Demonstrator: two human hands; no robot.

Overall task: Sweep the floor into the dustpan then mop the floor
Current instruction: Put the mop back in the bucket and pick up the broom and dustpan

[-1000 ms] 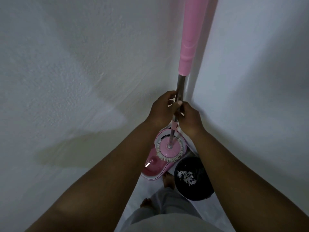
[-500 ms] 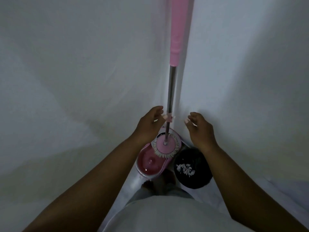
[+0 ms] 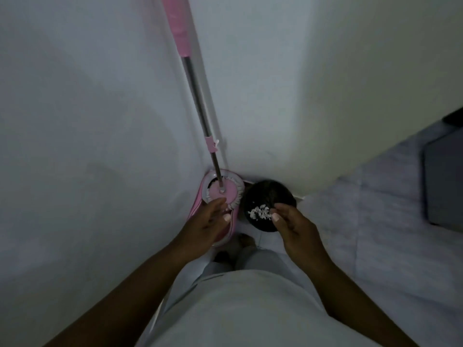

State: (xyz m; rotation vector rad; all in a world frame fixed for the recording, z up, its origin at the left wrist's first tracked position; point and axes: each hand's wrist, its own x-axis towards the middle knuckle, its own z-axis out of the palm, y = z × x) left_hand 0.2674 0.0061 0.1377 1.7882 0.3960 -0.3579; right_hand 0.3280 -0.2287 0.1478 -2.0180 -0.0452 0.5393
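- Down in the wall corner, the mop (image 3: 198, 103) now stands by itself, head in the pink bucket (image 3: 198, 204) and pole leaning on the wall; a second ago both hands gripped that pole
- Since then the left hand (image 3: 205, 226) and right hand (image 3: 293, 226) have let go and dropped low
- Fingers are loose and half-curled, holding nothing
- The left hand hovers over the bucket, the right over the black bin (image 3: 273, 194) with white scraps (image 3: 259, 212)
- Mopping looks finished, with the mop parked
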